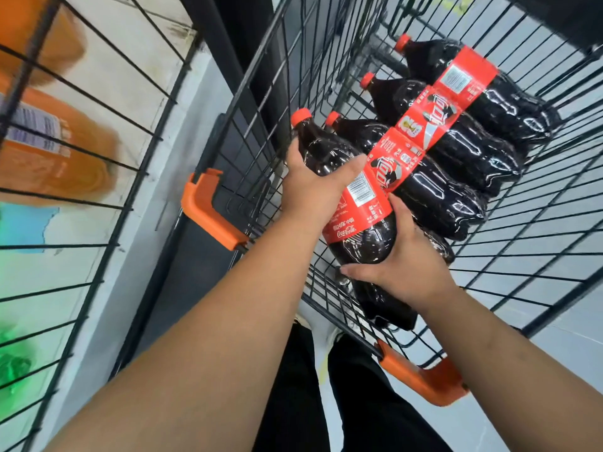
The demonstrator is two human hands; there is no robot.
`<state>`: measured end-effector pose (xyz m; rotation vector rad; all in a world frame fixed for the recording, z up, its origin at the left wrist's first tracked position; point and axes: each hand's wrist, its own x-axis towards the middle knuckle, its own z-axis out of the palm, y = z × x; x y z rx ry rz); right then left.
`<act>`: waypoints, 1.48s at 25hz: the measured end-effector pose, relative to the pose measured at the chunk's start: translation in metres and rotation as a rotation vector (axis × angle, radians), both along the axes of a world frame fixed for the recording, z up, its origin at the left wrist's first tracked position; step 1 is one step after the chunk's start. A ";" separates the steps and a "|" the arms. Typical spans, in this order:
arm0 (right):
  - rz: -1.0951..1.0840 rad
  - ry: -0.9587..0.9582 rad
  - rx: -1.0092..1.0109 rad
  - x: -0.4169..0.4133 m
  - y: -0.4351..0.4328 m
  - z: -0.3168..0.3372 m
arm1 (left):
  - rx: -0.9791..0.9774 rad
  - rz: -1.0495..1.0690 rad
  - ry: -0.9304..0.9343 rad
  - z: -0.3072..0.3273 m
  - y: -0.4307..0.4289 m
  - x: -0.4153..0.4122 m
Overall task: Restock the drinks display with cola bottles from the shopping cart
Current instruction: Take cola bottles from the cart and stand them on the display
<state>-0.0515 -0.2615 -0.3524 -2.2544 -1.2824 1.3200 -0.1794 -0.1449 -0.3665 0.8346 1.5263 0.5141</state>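
A large cola bottle (355, 220) with a red cap and red label lies tilted over the black wire shopping cart (261, 102). My left hand (313, 187) grips its upper body just below the neck. My right hand (404, 265) wraps around its lower end from the right. Three more cola bottles (456, 151) lie side by side in the cart behind it, caps pointing to the upper left. Part of another dark bottle (385, 305) shows under my right hand.
A black wire drinks display (98, 177) stands at the left, holding blurred orange soda bottles (58, 151) and green ones (13, 360) lower down. Orange corner bumpers (208, 213) mark the cart's near edge. Grey floor surrounds the cart.
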 end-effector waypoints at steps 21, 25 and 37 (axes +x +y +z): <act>-0.345 0.497 0.435 0.021 0.003 0.171 | 0.274 -0.151 -0.239 0.220 0.016 0.026; -0.257 0.612 0.543 0.017 0.009 0.230 | 0.360 -0.113 -0.341 0.288 0.006 0.014; 0.160 0.703 0.671 -0.065 -0.006 0.380 | 0.690 0.215 -0.366 0.458 -0.070 -0.087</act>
